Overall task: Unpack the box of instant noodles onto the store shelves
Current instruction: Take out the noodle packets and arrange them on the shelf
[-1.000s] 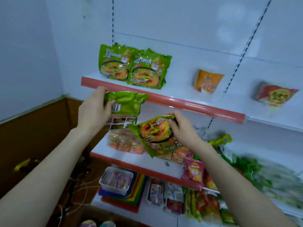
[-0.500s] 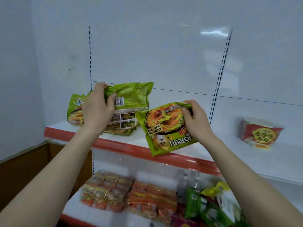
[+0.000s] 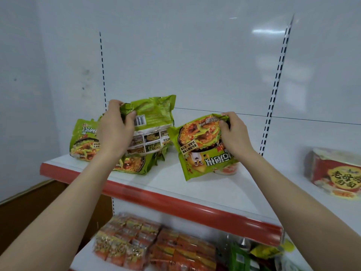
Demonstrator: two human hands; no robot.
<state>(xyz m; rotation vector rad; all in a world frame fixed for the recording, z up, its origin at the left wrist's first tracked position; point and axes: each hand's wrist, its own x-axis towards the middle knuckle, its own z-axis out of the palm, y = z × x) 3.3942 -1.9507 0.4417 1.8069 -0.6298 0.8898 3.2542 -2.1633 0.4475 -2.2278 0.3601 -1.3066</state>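
Shelving step. At 9 o'clock the left hand (image 3: 115, 133) clamps its fingers on a green crinkly plastic noodle packet (image 3: 156, 114), back outward, over the white red-lipped shelf (image 3: 207, 190). At 3 o'clock the right hand (image 3: 235, 133) pinches a second, inverted green packet (image 3: 201, 153). Next, likely: stand both, release.

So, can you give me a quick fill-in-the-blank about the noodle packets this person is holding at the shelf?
1. The left hand grips the left packet, whose barcode shows, so its ____ faces us.
2. The right hand pinches the right packet, whose print is upside ____.
3. The shelf has a front strip coloured ____.
Missing words: back, down, red.
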